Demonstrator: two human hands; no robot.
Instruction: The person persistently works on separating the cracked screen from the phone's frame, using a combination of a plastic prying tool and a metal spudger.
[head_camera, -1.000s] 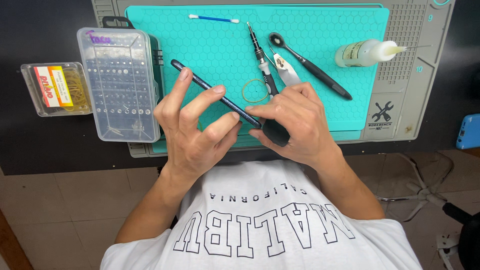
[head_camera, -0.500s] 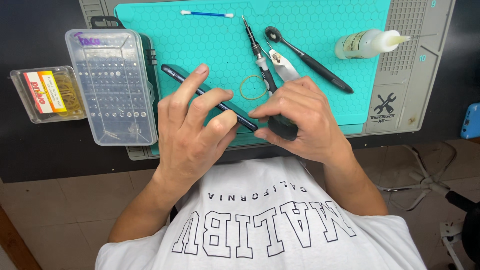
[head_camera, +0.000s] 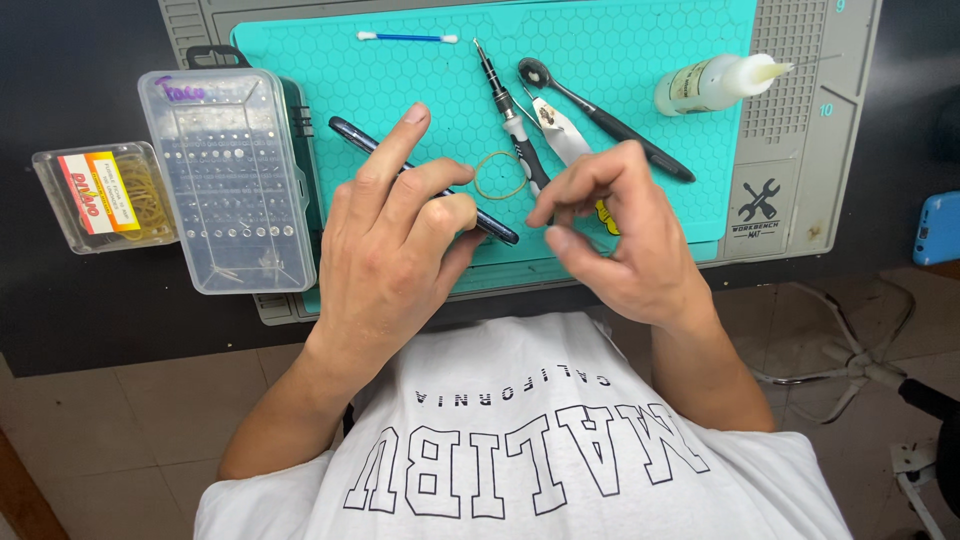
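Phone (head_camera: 350, 135) (dark, held edge-up) over teal mat (head_camera: 620, 40), black desk (head_camera: 60, 80).

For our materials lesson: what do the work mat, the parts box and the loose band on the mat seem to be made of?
Teal mat: likely silicone or soft rubber, matte, with a moulded honeycomb texture. Parts box: clear hard plastic, glossy, its contents visible through the lid. Band: apparently rubber, a thin tan loop lying limp.

Cotton swab (head_camera: 407, 38), glue bottle (head_camera: 715, 82), rubber band (head_camera: 501, 175)
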